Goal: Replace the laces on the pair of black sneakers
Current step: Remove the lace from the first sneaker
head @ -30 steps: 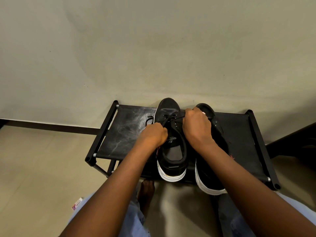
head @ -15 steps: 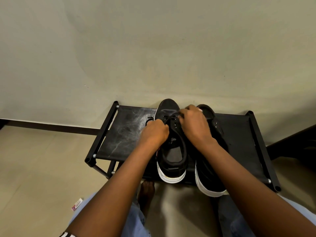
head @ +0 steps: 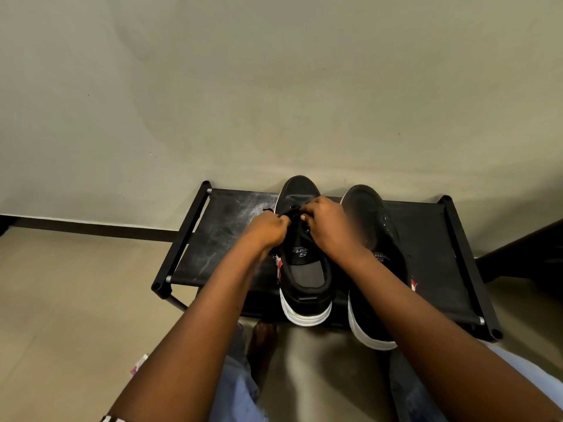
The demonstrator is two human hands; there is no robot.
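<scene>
Plain greenish wall fills the far half of my view, with a dark skirting strip along its foot at the left and pale floor below. Against the wall stands a low black rack with a scuffed fabric top, and both sneakers sit on it, toes toward the wall and heels toward me, overhanging the near edge. I see the left sneaker near the middle of the rack and the right sneaker just beside it; their white soles show at the heels. My left hand is curled over the left side of the left sneaker's eyelets, fingertips pinching the black lace where it crosses the tongue. My right hand reaches in from the other side, fingers bent and closed on the same lace close to the left hand, so the two nearly meet over the far eyelets. A loose end of lace pokes out to the left of my left hand. The right sneaker looks unlaced, its eyelets bare. Below the rack I can see blue jeans and a bare foot on the floor, and a small scrap of wrapper lies at the left.
</scene>
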